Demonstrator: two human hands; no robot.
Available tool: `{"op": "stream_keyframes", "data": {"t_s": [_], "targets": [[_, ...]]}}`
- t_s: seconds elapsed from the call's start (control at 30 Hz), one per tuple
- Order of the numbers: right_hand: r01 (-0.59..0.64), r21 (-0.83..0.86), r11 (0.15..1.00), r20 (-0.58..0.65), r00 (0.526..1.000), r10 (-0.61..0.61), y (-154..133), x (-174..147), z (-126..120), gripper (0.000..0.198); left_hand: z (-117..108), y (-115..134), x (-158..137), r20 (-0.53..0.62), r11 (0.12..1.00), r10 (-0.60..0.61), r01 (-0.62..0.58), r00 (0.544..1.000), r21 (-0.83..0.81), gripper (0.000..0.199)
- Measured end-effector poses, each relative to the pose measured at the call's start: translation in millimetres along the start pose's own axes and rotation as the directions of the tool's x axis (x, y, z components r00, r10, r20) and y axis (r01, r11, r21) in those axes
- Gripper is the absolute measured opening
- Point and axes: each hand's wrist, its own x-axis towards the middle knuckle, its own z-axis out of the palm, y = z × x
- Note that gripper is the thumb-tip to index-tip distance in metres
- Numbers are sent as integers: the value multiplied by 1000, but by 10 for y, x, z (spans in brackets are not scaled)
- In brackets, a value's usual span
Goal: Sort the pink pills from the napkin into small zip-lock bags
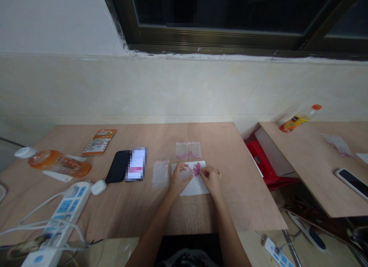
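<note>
My left hand point(181, 178) is at the left part of a white sheet of paper point(194, 189), its thumb and fingers closed on what looks like a small clear plastic bag point(184, 172). Pink beads point(197, 168) lie in a loose pile on the paper between my hands. At the pile's right edge is my right hand point(212, 179), thumb and fingertips pinched together; anything between them is too small to make out. Behind the paper lie two clear zip bags point(188, 150) with a few pink beads in their bottoms. Left of the paper rests a flat clear zip bag point(160, 173).
To the left are a lit phone point(136, 164), a black phone-like object point(117, 166), a white charging case point(99, 187), an orange packet point(99, 142), a lying orange bottle point(61, 162) and a power strip point(64, 217) with cables. Another table point(324, 171) stands right, past a gap.
</note>
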Motion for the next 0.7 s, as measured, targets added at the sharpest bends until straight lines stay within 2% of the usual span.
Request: {"op": "stream_keyframes", "data": {"t_s": [0.5, 0.7], "targets": [[-8, -14, 1000, -13, 1000, 8, 29, -29, -25, 23, -3, -40, -9, 15, 1000, 13, -13, 1000, 19, 66], [-34, 159, 987, -61, 997, 45, -125, 33, 39, 32, 5, -95, -7, 8, 1000, 10, -10, 1000, 13, 67]]}}
